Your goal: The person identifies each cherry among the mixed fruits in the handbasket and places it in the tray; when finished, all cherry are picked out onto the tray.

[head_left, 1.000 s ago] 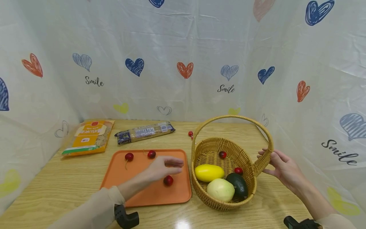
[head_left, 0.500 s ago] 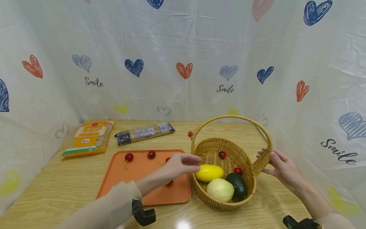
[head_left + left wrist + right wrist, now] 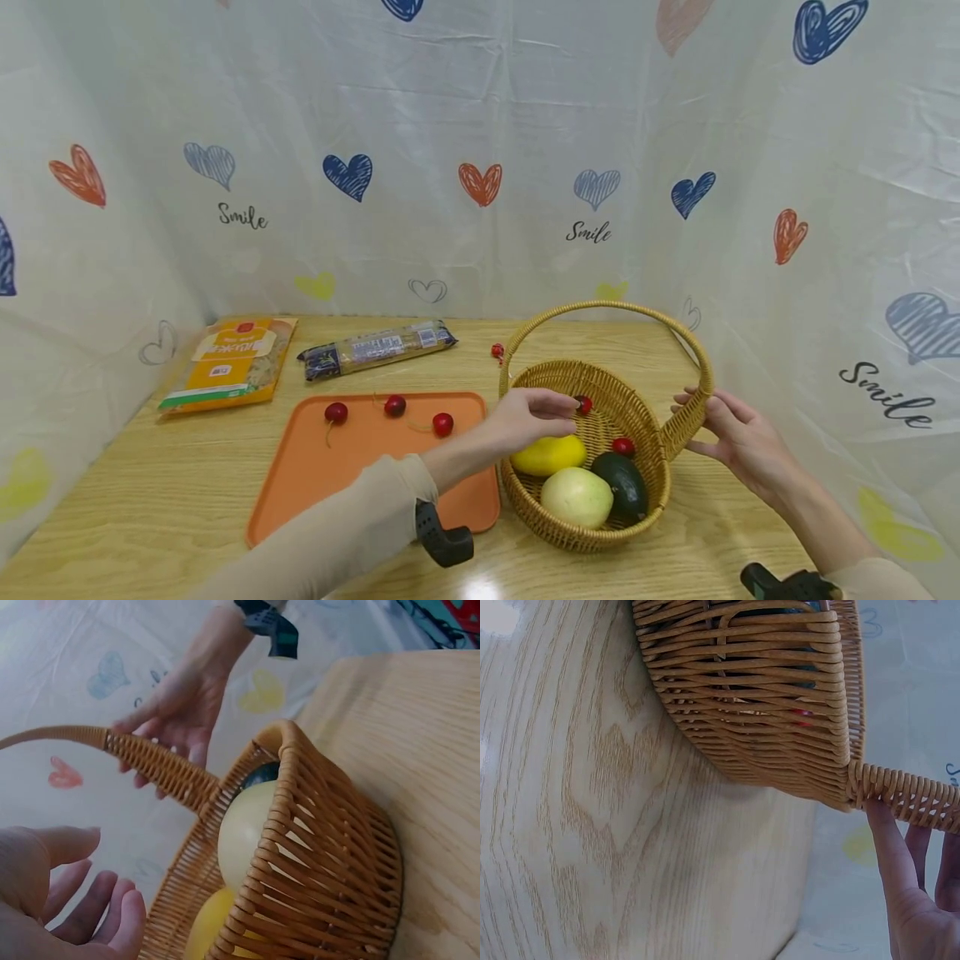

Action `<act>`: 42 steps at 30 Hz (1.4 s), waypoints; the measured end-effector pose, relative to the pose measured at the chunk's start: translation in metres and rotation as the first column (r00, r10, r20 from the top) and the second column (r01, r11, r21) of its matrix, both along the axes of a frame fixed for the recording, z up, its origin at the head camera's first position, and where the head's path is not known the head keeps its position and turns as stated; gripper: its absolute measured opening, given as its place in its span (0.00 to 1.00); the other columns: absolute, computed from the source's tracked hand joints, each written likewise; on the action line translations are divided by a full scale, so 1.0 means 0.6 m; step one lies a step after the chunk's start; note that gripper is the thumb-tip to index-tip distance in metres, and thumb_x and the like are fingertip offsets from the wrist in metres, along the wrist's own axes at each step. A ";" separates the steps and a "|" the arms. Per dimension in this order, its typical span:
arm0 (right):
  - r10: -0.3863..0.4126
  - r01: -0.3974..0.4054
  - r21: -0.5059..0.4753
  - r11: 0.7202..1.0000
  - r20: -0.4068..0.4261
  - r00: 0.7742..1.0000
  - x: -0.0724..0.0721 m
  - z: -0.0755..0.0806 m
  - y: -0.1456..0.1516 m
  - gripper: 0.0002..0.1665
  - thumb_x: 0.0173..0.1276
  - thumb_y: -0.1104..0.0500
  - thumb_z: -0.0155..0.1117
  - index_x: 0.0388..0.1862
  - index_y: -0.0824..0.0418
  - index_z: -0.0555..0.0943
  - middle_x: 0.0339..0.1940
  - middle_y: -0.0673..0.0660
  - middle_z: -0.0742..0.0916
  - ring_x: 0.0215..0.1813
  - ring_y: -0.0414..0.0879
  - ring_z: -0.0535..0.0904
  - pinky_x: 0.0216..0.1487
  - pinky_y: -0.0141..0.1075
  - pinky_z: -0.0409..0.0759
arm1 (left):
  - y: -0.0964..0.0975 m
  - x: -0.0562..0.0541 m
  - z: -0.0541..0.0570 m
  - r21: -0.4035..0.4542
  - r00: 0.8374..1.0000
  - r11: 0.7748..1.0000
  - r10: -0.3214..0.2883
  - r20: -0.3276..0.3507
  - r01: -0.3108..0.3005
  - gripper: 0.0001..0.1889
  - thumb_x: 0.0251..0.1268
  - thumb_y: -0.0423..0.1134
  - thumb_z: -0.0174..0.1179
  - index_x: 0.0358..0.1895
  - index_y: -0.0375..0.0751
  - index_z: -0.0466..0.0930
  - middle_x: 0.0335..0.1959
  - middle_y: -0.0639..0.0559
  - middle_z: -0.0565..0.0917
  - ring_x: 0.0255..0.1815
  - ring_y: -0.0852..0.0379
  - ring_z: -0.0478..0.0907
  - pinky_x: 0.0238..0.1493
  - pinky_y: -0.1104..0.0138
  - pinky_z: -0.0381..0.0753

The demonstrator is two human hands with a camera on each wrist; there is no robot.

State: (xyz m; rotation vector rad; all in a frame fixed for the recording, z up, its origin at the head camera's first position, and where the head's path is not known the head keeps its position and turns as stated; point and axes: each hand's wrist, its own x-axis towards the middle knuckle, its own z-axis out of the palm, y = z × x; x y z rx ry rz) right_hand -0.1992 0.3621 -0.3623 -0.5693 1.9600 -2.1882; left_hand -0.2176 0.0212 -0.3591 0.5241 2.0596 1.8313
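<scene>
My left hand point(image 3: 528, 425) hovers over the left side of the wicker basket point(image 3: 585, 537), above a yellow oblong fruit point(image 3: 547, 458). Its fingers are loosely bent, with nothing between them and the thumb in the left wrist view. My right hand point(image 3: 738, 437) grips the basket's arched handle point(image 3: 686, 425) low on its right side, thumb on the near face. Also inside the basket are a round pale green fruit point(image 3: 576, 497), a dark green avocado-like fruit point(image 3: 622, 485) and two red cherries, one point(image 3: 623, 447) by the right wall and one point(image 3: 584, 406) farther back.
Left of the basket lies an orange tray point(image 3: 300, 500) with stemmed cherries point(image 3: 443, 425); my left forearm crosses over it. Behind are a long clear packet point(image 3: 378, 350), an orange food bag point(image 3: 232, 362) and a small red item point(image 3: 497, 351). A heart-printed curtain point(image 3: 420, 108) encloses the table.
My left hand has moved right, from over the tray to over the basket, uncovering a cherry at the tray's back right. The right hand and basket have stayed put.
</scene>
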 end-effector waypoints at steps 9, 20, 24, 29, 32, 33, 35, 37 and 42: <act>0.000 0.000 -0.006 1.000 -0.004 1.000 0.002 0.005 0.004 0.24 0.88 0.60 0.39 0.63 0.48 0.83 0.58 0.46 0.87 0.61 0.36 0.82 0.52 0.39 0.88 | 0.063 -0.040 -0.004 -0.032 0.996 0.996 0.087 0.028 -0.086 0.16 0.69 0.36 0.70 0.58 0.41 0.87 0.53 0.48 0.88 0.54 0.55 0.84 0.60 0.57 0.82; -0.002 0.002 0.003 1.000 -0.005 1.000 0.005 0.010 0.005 0.23 0.88 0.60 0.39 0.63 0.48 0.83 0.58 0.46 0.87 0.61 0.36 0.82 0.53 0.40 0.88 | 0.105 -0.099 -0.017 -0.088 0.973 0.969 0.232 0.019 -0.229 0.16 0.71 0.36 0.68 0.59 0.38 0.87 0.54 0.48 0.88 0.57 0.51 0.83 0.63 0.58 0.82; -0.016 0.016 0.022 1.000 -0.002 1.000 0.004 0.013 0.006 0.23 0.88 0.59 0.39 0.62 0.47 0.83 0.57 0.45 0.87 0.61 0.36 0.82 0.52 0.39 0.88 | 0.116 -0.108 -0.022 -0.088 0.963 0.960 0.268 0.020 -0.266 0.15 0.70 0.35 0.69 0.57 0.38 0.88 0.53 0.48 0.89 0.56 0.51 0.84 0.61 0.59 0.83; -0.017 0.017 0.012 1.000 -0.001 1.000 0.003 0.015 0.003 0.23 0.88 0.59 0.40 0.62 0.47 0.83 0.57 0.45 0.87 0.61 0.37 0.82 0.52 0.40 0.88 | 0.126 -0.117 -0.026 -0.099 0.951 0.948 0.308 0.031 -0.303 0.14 0.69 0.36 0.70 0.55 0.39 0.89 0.53 0.49 0.89 0.58 0.49 0.83 0.61 0.58 0.83; -0.024 0.024 0.013 1.000 0.003 1.000 0.003 0.015 0.000 0.23 0.88 0.59 0.40 0.61 0.47 0.84 0.57 0.45 0.87 0.61 0.37 0.82 0.52 0.40 0.88 | 0.129 -0.122 -0.029 -0.109 0.942 0.938 0.334 0.039 -0.329 0.14 0.68 0.36 0.70 0.55 0.39 0.89 0.54 0.49 0.88 0.58 0.48 0.82 0.61 0.58 0.83; -0.030 0.030 0.019 0.999 0.003 1.000 0.004 0.015 -0.001 0.23 0.88 0.59 0.40 0.61 0.46 0.84 0.57 0.45 0.87 0.61 0.36 0.82 0.52 0.39 0.88 | 0.129 -0.124 -0.031 -0.116 0.939 0.934 0.343 0.036 -0.337 0.14 0.68 0.36 0.71 0.55 0.39 0.89 0.54 0.48 0.88 0.58 0.48 0.82 0.61 0.59 0.83; -0.042 0.041 0.032 0.999 0.003 0.999 0.004 0.014 -0.004 0.22 0.88 0.59 0.41 0.61 0.45 0.83 0.57 0.44 0.87 0.61 0.36 0.82 0.52 0.39 0.88 | 0.130 -0.128 -0.035 -0.125 0.931 0.926 0.362 0.033 -0.356 0.14 0.67 0.35 0.71 0.55 0.38 0.88 0.53 0.47 0.88 0.57 0.48 0.83 0.59 0.60 0.84; -0.054 0.055 0.040 0.998 -0.002 0.999 0.004 0.012 -0.007 0.22 0.88 0.58 0.41 0.61 0.45 0.83 0.57 0.44 0.87 0.61 0.36 0.82 0.52 0.39 0.88 | 0.130 -0.131 -0.039 -0.137 0.925 0.917 0.380 0.020 -0.374 0.15 0.67 0.35 0.71 0.55 0.38 0.88 0.54 0.46 0.88 0.57 0.48 0.83 0.57 0.61 0.85; -0.065 0.064 0.028 0.998 0.004 0.998 0.007 0.005 -0.012 0.22 0.87 0.58 0.41 0.60 0.46 0.83 0.57 0.45 0.87 0.61 0.37 0.82 0.52 0.39 0.88 | 0.132 -0.135 -0.047 -0.156 0.915 0.905 0.403 0.009 -0.396 0.14 0.67 0.32 0.71 0.54 0.35 0.88 0.53 0.44 0.88 0.57 0.46 0.82 0.55 0.60 0.85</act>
